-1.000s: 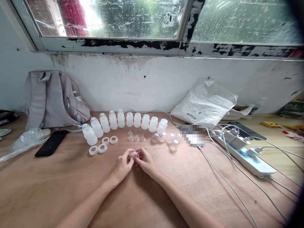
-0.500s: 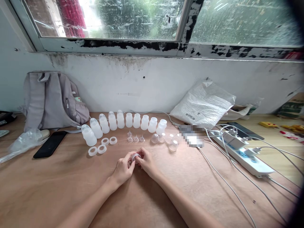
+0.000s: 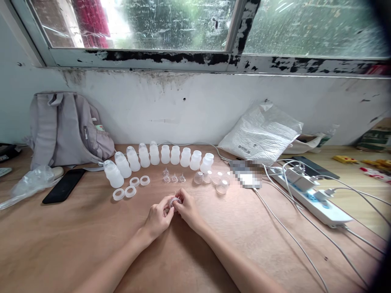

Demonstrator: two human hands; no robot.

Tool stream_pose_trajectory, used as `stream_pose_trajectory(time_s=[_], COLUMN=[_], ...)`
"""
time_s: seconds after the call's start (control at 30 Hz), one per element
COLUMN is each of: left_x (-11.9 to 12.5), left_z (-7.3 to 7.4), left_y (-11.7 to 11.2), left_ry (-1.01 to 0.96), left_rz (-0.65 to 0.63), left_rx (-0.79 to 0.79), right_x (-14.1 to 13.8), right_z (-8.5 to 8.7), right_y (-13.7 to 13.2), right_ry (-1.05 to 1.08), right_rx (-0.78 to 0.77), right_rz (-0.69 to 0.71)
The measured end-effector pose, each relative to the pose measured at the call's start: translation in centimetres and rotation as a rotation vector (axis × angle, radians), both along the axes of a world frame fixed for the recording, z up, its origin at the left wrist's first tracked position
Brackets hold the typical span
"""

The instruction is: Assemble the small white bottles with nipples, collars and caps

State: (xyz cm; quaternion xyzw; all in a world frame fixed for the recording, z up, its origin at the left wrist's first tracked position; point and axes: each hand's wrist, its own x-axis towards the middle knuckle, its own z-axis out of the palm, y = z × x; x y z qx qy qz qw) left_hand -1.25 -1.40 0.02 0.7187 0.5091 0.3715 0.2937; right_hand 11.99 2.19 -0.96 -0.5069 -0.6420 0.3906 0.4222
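Between my two hands I grip a white bottle collar ring (image 3: 174,200) just above the table; fingers cover much of it, and a thin clear tip, likely part of a nipple, pokes out on its far side. My left hand (image 3: 159,215) pinches the ring from the left. Closed on its right side is my right hand (image 3: 187,207). Beyond the hands stand several clear bottle nipples (image 3: 174,178). Several loose collar rings (image 3: 130,191) lie to the left, and several clear dome caps (image 3: 222,186) to the right. Baby bottles (image 3: 165,154) form an arc behind, those on the left capped, those on the right open-topped.
A black phone (image 3: 64,186), a plastic bag (image 3: 33,181) and a grey backpack (image 3: 67,126) are on the left. On the right are a power strip (image 3: 314,201) with trailing cables, a dark phone (image 3: 314,167) and a white plastic mailer bag (image 3: 259,134) against the wall.
Both hands stay in the same place with the collar ring between them. The right fingers have shifted very slightly on it; the camera view has moved a touch.
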Motion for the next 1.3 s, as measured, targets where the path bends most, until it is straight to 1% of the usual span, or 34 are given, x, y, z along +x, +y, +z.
stream_pose_trajectory(time_s=[0.1,0.27,0.4,0.5,0.6,0.67,0.73,0.77,0.83,0.9,1.0,1.1,1.17,1.3], left_x=[0.1,0.1,-0.1,-0.3,-0.4,-0.5,-0.5,-0.5,-0.5,-0.6,-0.9,-1.2,-1.3,-1.2], left_z=[0.1,0.8,0.9,0.8,0.7,0.6,0.6,0.5,0.4,0.4,0.5,0.9,1.2,1.3], left_y=[0.1,0.2,0.3,0.4,0.5,0.6,0.7,0.8,1.1,1.4,1.7,1.7,1.6,1.4], left_ry=[-0.037,-0.116,-0.072,-0.023,0.001,-0.020,-0.084,-0.138,-0.287,-0.460,-0.645,-0.718,-0.735,-0.673], left_rz=[-0.008,0.011,0.052,0.079,0.094,0.096,0.091,0.090,0.085,0.049,-0.056,-0.104,-0.121,-0.153], left_rx=[-0.034,-0.086,-0.072,-0.054,-0.032,-0.039,-0.083,-0.114,-0.202,-0.333,-0.539,-0.642,-0.666,-0.600], right_x=[0.1,0.2,0.2,0.1,-0.1,-0.1,0.0,0.1,0.4,0.7,0.9,1.0,1.0,1.0], right_z=[-0.1,0.2,1.0,1.2,1.0,0.9,1.0,1.1,1.3,1.3,1.1,0.7,0.6,0.8], right_y=[0.0,-0.3,-0.8,-1.0,-1.0,-1.0,-0.9,-0.9,-0.8,-0.7,-0.4,-0.2,-0.2,-0.2], right_ry=[-0.009,-0.023,-0.023,-0.030,-0.056,-0.056,-0.020,0.016,0.104,0.157,0.124,0.088,0.084,0.112], right_rx=[-0.005,0.062,0.104,0.107,0.136,0.165,0.142,0.099,-0.017,-0.088,-0.063,-0.029,-0.019,-0.042], right_rz=[-0.004,0.033,0.068,0.094,0.070,0.057,0.091,0.126,0.196,0.225,0.223,0.222,0.206,0.206])
